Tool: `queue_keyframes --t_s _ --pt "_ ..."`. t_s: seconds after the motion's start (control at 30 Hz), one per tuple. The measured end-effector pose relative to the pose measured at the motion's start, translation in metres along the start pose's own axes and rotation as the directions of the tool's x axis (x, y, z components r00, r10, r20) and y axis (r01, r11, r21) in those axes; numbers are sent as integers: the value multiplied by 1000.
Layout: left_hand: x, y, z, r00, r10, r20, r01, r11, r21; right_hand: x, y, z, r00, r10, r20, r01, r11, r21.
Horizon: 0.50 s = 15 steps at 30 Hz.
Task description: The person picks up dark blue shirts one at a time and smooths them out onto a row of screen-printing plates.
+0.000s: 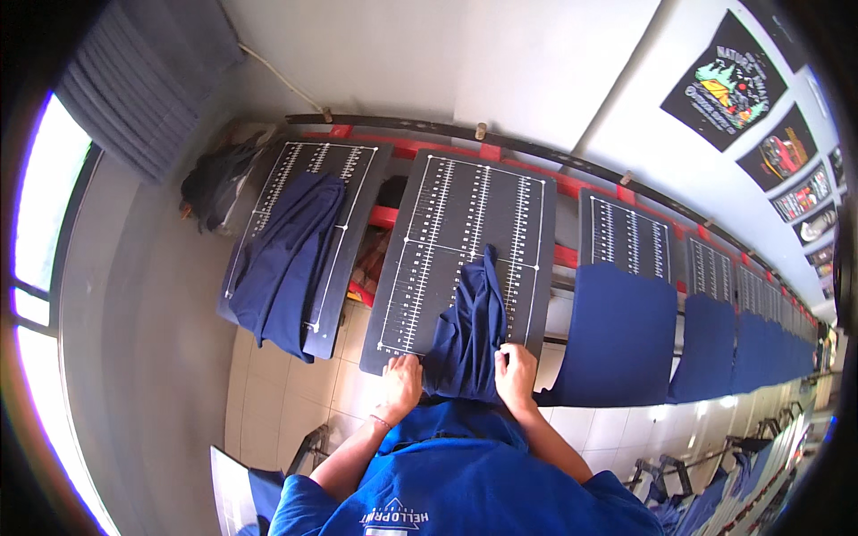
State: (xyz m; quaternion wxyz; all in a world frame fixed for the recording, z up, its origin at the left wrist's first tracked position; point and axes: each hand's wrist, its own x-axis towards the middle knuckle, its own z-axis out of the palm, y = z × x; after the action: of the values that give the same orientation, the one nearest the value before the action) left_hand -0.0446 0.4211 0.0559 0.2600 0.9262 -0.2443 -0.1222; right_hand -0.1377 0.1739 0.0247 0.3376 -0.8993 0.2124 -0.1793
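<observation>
A dark navy cloth piece [468,335] lies bunched on the near half of a black printing board [454,210] marked with white ruler lines. Its far end narrows to a twisted tip, while the wide end hangs at the board's near edge, close to my body. My left hand [402,386] is closed at the cloth's near left corner, fingers curled over the edge. On the other side, my right hand [516,375] pinches the cloth's right edge, thumb on top. The fingertips of both hands are partly hidden.
Another board to the left bears a crumpled navy cloth [290,255]. Rightward, a row of boards carries navy cloths laid flat [621,335]. A red frame with a dark rail [554,161] runs along the wall behind. Printed posters [728,82] hang on that wall.
</observation>
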Motion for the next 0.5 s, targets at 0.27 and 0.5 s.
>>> queue_keyframes --t_s 0.27,0.5 --pt "72 -22 -16 959 76 274 -77 997 -7 47 0 -43 931 350 100 -363 868 338" --pt "56 -10 19 925 74 372 -119 988 101 91 -51 -106 943 323 82 -275 618 737"
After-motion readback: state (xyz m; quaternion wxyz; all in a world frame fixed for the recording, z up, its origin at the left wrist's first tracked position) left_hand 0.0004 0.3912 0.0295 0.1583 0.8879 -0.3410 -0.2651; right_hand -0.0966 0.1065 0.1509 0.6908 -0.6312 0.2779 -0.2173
